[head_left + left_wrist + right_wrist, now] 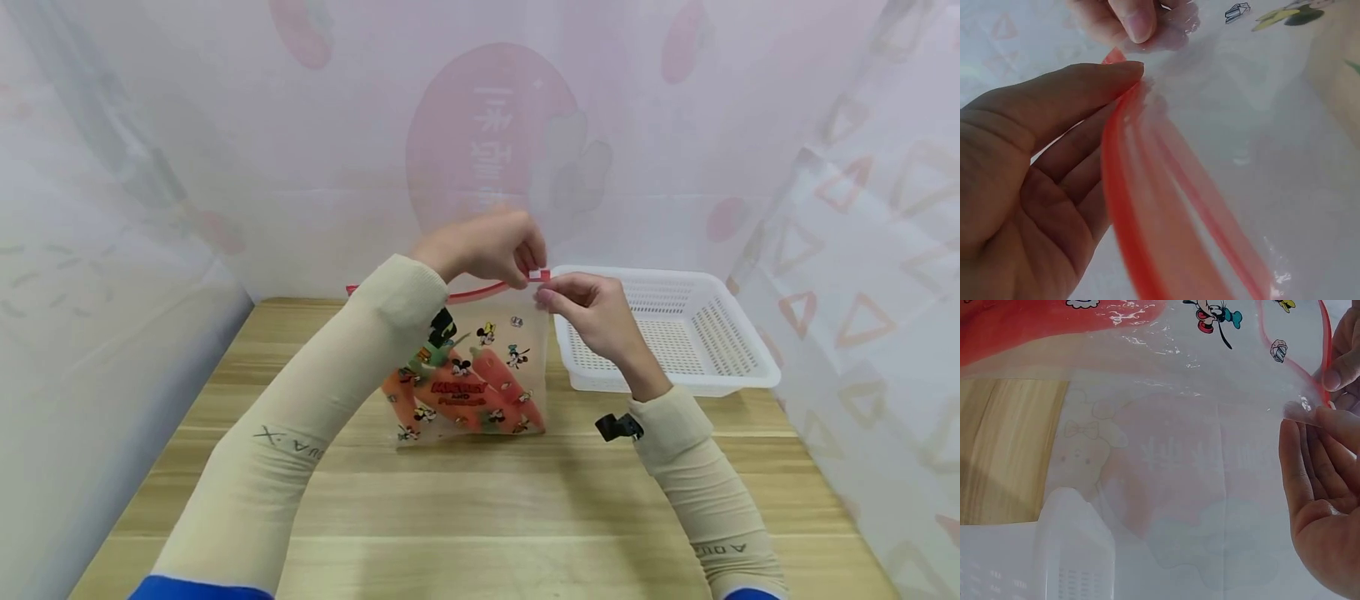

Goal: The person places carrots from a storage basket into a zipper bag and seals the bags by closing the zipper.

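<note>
A clear zip bag (517,321) printed with cartoon figures stands on the table, a red strip running along its top edge. Inside it are several orange-red, carrot-like things (498,375), partly veiled by the print. My left hand (491,244) pinches the red strip near the bag's top right corner between thumb and fingers. Just below that corner, my right hand (596,312) pinches the bag's clear edge. In the left wrist view the bag's mouth (1179,187) shows a gap between its two red-edged sides. Both hands' fingertips are close together at the corner.
A white perforated plastic basket (667,385) stands on the wooden table (450,517), right of the bag and partly behind my right hand. Pale printed cloth (337,150) walls the table at the back and both sides.
</note>
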`<state>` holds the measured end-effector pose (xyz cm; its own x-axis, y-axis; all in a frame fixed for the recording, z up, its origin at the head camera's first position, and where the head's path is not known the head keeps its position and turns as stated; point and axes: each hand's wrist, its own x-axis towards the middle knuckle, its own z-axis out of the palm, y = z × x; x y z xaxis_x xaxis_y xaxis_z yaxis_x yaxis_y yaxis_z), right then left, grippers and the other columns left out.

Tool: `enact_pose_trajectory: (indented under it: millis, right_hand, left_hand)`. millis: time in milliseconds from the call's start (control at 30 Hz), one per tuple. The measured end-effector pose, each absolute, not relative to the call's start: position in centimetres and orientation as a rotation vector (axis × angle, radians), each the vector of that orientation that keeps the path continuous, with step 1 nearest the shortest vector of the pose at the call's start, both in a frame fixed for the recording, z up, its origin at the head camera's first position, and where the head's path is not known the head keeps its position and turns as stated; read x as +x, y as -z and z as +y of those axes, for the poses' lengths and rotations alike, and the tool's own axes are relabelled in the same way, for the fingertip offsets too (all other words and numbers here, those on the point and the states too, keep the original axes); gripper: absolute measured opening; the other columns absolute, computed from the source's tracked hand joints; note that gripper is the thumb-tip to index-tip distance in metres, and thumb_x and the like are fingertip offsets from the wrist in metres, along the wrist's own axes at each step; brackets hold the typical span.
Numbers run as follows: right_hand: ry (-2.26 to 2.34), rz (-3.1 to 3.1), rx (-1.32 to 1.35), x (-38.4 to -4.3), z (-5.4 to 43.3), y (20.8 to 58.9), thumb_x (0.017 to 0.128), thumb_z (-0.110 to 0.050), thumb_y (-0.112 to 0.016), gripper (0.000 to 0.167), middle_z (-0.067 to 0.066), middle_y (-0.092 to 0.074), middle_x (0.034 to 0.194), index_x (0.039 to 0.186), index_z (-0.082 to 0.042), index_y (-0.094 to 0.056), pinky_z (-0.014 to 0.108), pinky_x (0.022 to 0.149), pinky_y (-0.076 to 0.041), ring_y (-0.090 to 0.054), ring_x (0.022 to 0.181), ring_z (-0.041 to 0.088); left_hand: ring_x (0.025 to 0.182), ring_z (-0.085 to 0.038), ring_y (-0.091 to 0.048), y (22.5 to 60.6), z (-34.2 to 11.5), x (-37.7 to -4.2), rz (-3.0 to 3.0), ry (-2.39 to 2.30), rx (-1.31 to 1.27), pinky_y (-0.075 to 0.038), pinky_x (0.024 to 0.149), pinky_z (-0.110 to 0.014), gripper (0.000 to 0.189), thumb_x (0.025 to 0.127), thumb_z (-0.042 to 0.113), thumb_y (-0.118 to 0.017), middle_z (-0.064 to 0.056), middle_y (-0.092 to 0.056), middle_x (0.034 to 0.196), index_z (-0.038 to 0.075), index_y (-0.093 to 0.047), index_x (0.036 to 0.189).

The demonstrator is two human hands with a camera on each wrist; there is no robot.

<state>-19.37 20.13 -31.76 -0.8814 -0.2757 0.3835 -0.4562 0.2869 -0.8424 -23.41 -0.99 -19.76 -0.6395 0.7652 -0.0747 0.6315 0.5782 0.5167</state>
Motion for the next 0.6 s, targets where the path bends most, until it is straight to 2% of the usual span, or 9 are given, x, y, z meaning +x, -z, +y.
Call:
enact_pose_trajectory:
  millis: [133,267,367,600]
  right_hand:
    - [-1.658,-2.38,0.684,-19.29,20.04,31.7,0.101,-0.011,-0.071,0.016,0.022,-0.079,0.103,0.108,0.002,-0.078,0.025,0.084,-0.062,-0.076,0.087,0.011]
    - [-1.658,-2.376,0.691,-19.4,19.97,31.82,0.101,-0.012,-0.072,0.016,0.022,-0.079,0.104,0.108,0.001,-0.078,0.025,0.083,-0.062,-0.078,0.088,0.019]
    - [-1.658,-2.371,0.692,-19.46,19.89,31.9,0.101,-0.012,-0.072,0.016,0.02,-0.079,0.103,0.108,0.001,-0.079,0.025,0.084,-0.062,-0.078,0.09,0.025]
    - [-1.673,-2.367,0.691,-19.31,19.63,31.89,0.101,-0.011,-0.072,0.016,0.018,-0.08,0.101,0.108,0.002,-0.079,0.025,0.084,-0.062,-0.077,0.088,0.015]
  left_hand:
    - [0.1,-0.022,-0.075,20.1,-0.91,-23.54,2.512,-0.642,1.159,-0.061,0.093,-0.034,0.022,0.091,-0.005,-0.074,-0.013,-0.08,0.108,0.001,-0.08,0.111]
    - [0.092,-0.021,-0.074,20.41,-0.99,-23.71,2.502,-0.643,1.177,-0.061,0.088,-0.033,0.02,0.091,-0.005,-0.073,-0.012,-0.081,0.102,0.003,-0.082,0.107]
    - [0.092,-0.021,-0.075,20.52,-1.05,-23.78,2.488,-0.661,1.177,-0.061,0.087,-0.033,0.019,0.091,-0.006,-0.073,-0.013,-0.081,0.101,0.003,-0.082,0.105]
    - [0.096,-0.023,-0.077,20.62,-1.06,-23.98,2.462,-0.673,1.185,-0.061,0.089,-0.033,0.019,0.092,-0.006,-0.071,-0.013,-0.081,0.101,0.002,-0.082,0.104]
